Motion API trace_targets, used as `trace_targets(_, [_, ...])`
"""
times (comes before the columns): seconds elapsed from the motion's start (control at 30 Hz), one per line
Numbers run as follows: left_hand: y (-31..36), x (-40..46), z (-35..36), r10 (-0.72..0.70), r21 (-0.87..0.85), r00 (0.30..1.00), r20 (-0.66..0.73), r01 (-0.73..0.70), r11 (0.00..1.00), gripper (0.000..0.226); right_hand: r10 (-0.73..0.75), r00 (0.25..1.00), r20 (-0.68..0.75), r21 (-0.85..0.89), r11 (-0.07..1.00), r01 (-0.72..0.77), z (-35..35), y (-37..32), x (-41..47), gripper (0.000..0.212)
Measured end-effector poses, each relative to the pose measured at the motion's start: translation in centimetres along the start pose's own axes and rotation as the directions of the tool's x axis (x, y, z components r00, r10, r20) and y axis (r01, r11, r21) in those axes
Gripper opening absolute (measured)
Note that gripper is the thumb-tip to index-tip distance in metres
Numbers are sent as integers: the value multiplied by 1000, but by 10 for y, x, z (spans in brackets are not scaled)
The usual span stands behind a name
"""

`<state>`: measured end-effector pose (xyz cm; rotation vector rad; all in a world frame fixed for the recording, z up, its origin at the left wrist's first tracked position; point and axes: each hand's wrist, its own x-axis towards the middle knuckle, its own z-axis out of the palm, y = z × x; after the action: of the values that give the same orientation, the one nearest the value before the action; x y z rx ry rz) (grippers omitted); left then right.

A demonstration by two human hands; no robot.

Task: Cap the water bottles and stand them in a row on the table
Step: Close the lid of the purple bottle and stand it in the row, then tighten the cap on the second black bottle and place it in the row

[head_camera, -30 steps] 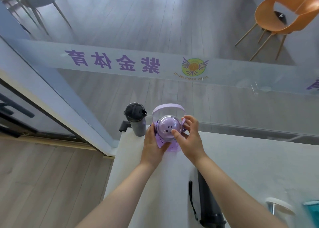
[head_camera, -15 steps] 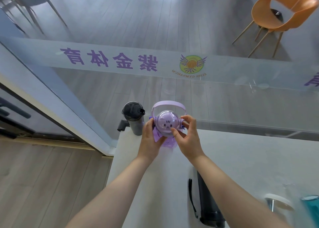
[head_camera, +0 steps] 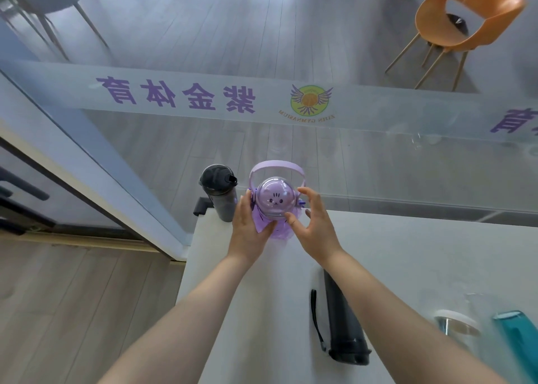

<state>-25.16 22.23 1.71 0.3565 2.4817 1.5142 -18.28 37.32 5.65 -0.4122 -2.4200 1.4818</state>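
Fingers (head_camera: 247,209) of the left hand (head_camera: 251,227) are gripping the capped purple bottle (head_camera: 273,209) at frame centre, right hand (head_camera: 316,228) spreading wide; black bottle (head_camera: 345,319) is lying unstood.

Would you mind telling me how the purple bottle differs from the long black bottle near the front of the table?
The purple bottle stands upright at the table's far edge; the long black bottle lies on its side nearer the person. The purple bottle is squat, translucent and dome-capped, with a cat face and hoop handle; the black one is slim, opaque, with a wrist strap. The left hand holds the purple bottle; nothing touches the black one.
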Motion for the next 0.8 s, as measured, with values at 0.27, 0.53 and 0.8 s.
trace_targets(0.27, [1,-55,1,-73,130,997,-4,72,989,84,25,997,67,-184,983,-12,-49,21,-60,50])
trace_targets(0.53, [4,-141,37,-217,153,966,142,196,969,51,171,978,119,-231,963,-140,-103,56,-161,45])
trace_targets(0.8, [16,-221,105,-395,-60,830,393,452,890,42,437,844,310,-100,898,-429,-107,74,-232,57])
